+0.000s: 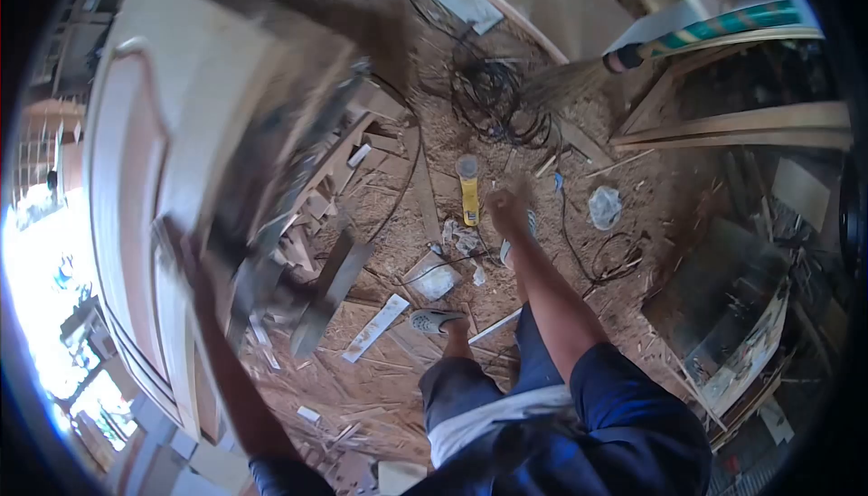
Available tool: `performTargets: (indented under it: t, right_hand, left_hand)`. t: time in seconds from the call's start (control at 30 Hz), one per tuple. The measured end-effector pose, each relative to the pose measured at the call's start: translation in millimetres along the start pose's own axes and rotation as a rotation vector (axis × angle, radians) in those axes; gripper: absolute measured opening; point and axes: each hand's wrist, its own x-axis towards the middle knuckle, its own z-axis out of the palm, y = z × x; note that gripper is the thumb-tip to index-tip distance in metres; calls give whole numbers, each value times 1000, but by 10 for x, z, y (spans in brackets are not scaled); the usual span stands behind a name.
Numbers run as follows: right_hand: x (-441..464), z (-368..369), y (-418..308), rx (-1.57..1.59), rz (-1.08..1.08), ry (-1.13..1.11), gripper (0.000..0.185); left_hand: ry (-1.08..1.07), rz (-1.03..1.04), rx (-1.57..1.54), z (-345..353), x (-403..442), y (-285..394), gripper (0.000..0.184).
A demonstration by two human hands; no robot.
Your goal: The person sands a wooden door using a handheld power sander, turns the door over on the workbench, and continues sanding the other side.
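On the left stands a large pale wooden door panel (203, 71) with a curved moulding, tilted in view. My left hand (187, 256) is at its face, blurred, and its fingers are too smeared to read. My right hand (506, 213) is closed in a fist over the floor, with nothing visible in it. Just left of that fist lies a yellow power tool (469, 198) with a grey round end, apart from the hand.
Wood offcuts (316, 202) are heaped beside the panel. Sawdust and scraps cover the floor (398, 261). A tangled black cable (493, 89) lies ahead, near a green-handled broom (714, 30). A crumpled clear plastic bag (604, 207) and a dark board (714, 292) are at right.
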Motion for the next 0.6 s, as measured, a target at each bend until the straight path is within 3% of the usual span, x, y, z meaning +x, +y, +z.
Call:
performTargets:
  t: [0.03, 0.1, 0.17, 0.33, 0.43, 0.6]
  right_hand:
    - [250, 286, 435, -47, 78, -66, 46]
    - [793, 997, 1219, -133, 173, -180, 49]
    - [1358, 1742, 1815, -215, 192, -270, 52]
    - [2326, 3104, 2420, -214, 143, 117, 81]
    - [2518, 3045, 2202, -210, 375, 21, 80]
    - [2129, 2665, 1945, -132, 282, 8, 78]
  left_hand:
    - [-23, -75, -294, -100, -7, 110, 63]
    - [-58, -370, -316, -305, 65, 909, 64]
    - [11, -416, -212, -271, 19, 905, 64]
    - [96, -356, -69, 7, -36, 818, 65]
    - [84, -337, -36, 136, 19, 788, 66]
    - [87, -342, -75, 7, -12, 654, 68]
